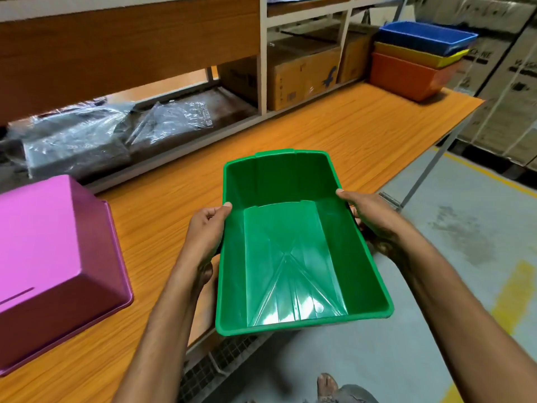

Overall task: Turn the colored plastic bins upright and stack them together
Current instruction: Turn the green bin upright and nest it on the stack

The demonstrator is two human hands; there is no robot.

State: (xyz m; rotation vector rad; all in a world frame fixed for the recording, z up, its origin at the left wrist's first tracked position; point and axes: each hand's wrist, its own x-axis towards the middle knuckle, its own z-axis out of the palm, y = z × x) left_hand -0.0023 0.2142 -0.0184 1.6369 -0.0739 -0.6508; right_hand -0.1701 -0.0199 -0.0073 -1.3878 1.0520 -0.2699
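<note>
Orange wood-grain worktop [334,132] runs ahead of you, shelving behind it. You hold the green bin [293,242] open side up over the worktop's near edge, your left hand [207,231] and right hand [367,212] each clamped on a long side, thumbs over the rim. Its glossy floor shows moulded ribs. At far right, blue [427,37], yellow [418,57] and orange [406,75] bins sit nested. A pink bin [52,257] lies upside down at left.
</note>
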